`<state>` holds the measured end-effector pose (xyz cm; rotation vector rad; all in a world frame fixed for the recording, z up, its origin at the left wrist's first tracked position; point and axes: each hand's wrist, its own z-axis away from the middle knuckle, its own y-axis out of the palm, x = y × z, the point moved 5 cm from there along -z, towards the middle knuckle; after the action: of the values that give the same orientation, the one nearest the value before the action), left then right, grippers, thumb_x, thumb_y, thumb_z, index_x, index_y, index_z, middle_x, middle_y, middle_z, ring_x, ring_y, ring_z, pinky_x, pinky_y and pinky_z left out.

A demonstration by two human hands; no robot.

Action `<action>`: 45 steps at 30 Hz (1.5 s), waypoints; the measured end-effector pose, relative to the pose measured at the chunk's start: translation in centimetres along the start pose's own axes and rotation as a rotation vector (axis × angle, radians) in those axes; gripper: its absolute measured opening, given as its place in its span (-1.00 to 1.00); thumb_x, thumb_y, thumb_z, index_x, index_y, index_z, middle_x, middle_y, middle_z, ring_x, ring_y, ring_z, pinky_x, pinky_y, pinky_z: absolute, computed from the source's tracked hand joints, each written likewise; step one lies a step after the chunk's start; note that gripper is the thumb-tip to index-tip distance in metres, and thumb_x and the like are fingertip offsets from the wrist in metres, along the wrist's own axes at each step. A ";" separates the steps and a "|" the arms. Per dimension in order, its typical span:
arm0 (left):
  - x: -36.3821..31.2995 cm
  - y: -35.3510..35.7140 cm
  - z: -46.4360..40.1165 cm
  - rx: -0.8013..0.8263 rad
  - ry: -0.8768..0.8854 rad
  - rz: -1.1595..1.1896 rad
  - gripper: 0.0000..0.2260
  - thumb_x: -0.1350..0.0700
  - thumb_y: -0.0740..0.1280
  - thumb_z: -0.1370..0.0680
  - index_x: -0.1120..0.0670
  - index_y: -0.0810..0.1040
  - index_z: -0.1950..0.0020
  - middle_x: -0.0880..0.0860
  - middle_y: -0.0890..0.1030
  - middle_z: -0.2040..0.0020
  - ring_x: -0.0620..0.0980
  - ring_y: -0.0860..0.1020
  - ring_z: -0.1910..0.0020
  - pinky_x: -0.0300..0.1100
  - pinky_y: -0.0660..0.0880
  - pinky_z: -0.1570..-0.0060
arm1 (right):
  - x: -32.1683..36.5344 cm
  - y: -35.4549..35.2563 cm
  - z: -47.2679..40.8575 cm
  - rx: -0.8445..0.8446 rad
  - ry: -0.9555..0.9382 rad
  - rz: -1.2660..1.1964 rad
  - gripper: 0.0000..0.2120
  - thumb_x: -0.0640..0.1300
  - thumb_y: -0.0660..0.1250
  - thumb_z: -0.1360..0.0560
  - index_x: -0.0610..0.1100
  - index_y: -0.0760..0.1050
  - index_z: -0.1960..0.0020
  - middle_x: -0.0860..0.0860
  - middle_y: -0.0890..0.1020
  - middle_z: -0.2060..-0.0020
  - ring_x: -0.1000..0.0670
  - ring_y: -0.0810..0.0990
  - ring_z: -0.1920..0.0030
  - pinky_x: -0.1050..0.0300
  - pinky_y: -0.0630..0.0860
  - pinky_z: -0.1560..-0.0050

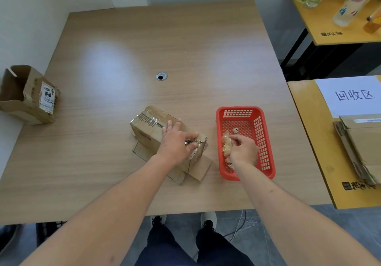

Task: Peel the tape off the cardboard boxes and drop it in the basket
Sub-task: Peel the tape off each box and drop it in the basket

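While your right hand [243, 149] hangs over the red basket [266, 142] with a wad of peeled tape [226, 144] bunched at its fingertips, the main risk is that the tape will not let go: the adhesive looks crumpled against your fingers, and if you pull the hand away it may come with you and land on the table [144, 49] instead of in the basket. That hand is loosely curled, fingers half closed and pinching the wad, which sits inside the basket's left half along with scraps already there.

Your left hand [177, 142] lies spread and nearly flat on the cardboard box [148, 129] at 9 o'clock from the basket, fingers pressing the taped top near its right end, gripping nothing. Shiny tape still runs along that box's top, so more remains to peel. If you lift your left hand too soon, the box, propped on its opened flaps, could tip.

A second box [28, 96] stands far off at 9 o'clock, at the table's edge.
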<state>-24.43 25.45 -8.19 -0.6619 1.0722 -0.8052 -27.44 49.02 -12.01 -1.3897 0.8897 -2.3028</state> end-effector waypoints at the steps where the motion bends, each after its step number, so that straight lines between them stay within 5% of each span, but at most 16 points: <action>1: -0.1 0.0 0.0 0.013 -0.004 -0.008 -0.65 -0.13 0.40 -0.59 -0.23 0.56 -0.38 0.13 0.06 -0.66 0.26 -0.11 -0.64 0.13 -0.21 -0.56 | 0.1 0.0 0.1 0.000 -0.002 -0.014 -0.84 -0.15 0.44 -0.56 0.11 0.69 0.09 0.15 0.69 0.33 0.08 0.67 0.47 -0.03 0.69 0.22; 8: 0.5 -0.3 0.4 0.070 0.045 -0.146 -0.60 0.04 0.20 -0.70 -0.35 0.38 -0.48 0.12 -0.01 -0.67 0.29 -0.09 -0.63 0.11 -0.07 -0.59 | 3.2 3.0 2.0 0.286 -0.179 -0.250 -0.91 -0.02 0.46 -0.53 -0.01 0.67 0.12 0.03 0.71 0.27 -0.03 0.73 0.27 -0.08 0.70 0.21; 13: 2.7 -0.7 1.5 0.087 -0.003 -0.444 -0.42 0.02 0.15 -0.69 -0.42 -0.05 -0.57 -0.03 -0.10 -0.67 0.19 -0.03 -0.62 0.19 0.30 -0.47 | 4.3 5.6 3.6 0.411 -0.248 -0.123 -0.59 0.07 0.62 -0.38 -0.04 0.66 -0.15 0.07 0.67 0.22 0.19 0.63 0.26 0.27 0.61 0.12; 19: 5.4 -2.3 2.5 -0.043 -0.051 -0.459 -0.48 -0.22 0.14 -0.67 -0.29 0.08 -0.61 0.04 0.23 -0.56 0.18 0.22 -0.45 0.12 0.34 -0.42 | 5.6 7.9 6.0 0.542 -0.252 -0.166 -0.33 -0.05 0.69 -0.30 0.01 0.52 -0.35 0.09 0.63 0.00 0.07 0.67 0.00 0.10 0.64 -0.09; 26: 7.5 -3.7 3.9 -0.032 0.020 -0.411 -0.55 -0.18 0.25 -0.64 -0.39 0.27 -0.52 0.05 0.33 -0.49 0.17 0.32 -0.36 0.09 0.33 -0.40 | 8.8 10.4 5.0 0.467 -0.239 -0.214 -0.60 -0.31 0.45 -0.52 -0.05 0.57 -0.31 0.02 0.66 -0.20 0.04 0.63 -0.23 0.00 0.52 -0.36; 29: 9.2 -4.1 4.3 0.026 0.004 -0.345 -0.58 -0.18 0.28 -0.62 -0.47 0.30 -0.46 0.02 0.29 -0.48 0.14 0.30 -0.39 0.08 0.32 -0.40 | 10.4 10.9 4.4 0.384 -0.323 -0.063 -0.72 -0.24 0.43 -0.56 0.04 0.62 -0.21 0.06 0.70 -0.13 0.04 0.64 -0.18 0.10 0.52 -0.26; 35: 10.8 -5.0 4.1 0.005 -0.182 -0.262 -0.57 -0.34 0.22 -0.59 -0.53 0.24 -0.45 0.04 0.30 -0.12 0.15 0.48 -0.06 0.11 0.51 -0.16 | 11.5 11.3 7.6 0.199 -0.626 0.286 -0.77 0.04 0.48 -0.51 0.06 0.61 -0.15 0.00 0.50 -0.12 -0.10 0.51 -0.18 0.05 0.49 -0.11; 39: 11.4 -5.4 3.8 -0.118 -0.332 -0.204 -0.53 -0.34 0.22 -0.60 -0.46 0.23 -0.50 0.07 0.31 -0.14 0.21 0.55 -0.04 0.03 0.51 -0.14 | 11.7 13.3 9.0 0.415 -0.706 0.283 -0.56 0.06 0.52 -0.48 -0.01 0.58 -0.32 -0.06 0.36 -0.45 -0.06 0.42 -0.37 0.02 0.44 -0.39; 45: 11.9 -4.5 3.5 -0.145 -0.309 -0.030 -0.47 -0.14 0.28 -0.65 -0.23 0.21 -0.60 0.11 0.17 -0.37 0.23 0.48 -0.25 0.08 0.46 -0.31 | 11.5 15.3 8.8 0.610 -0.543 0.061 -0.46 -0.18 0.45 -0.55 0.08 0.45 -0.49 0.03 0.58 -0.36 0.01 0.56 -0.32 0.20 0.41 -0.39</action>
<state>-19.19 13.36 -9.29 -0.8955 0.8449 -0.6303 -26.18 28.02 -11.12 -1.5298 0.0519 -1.7690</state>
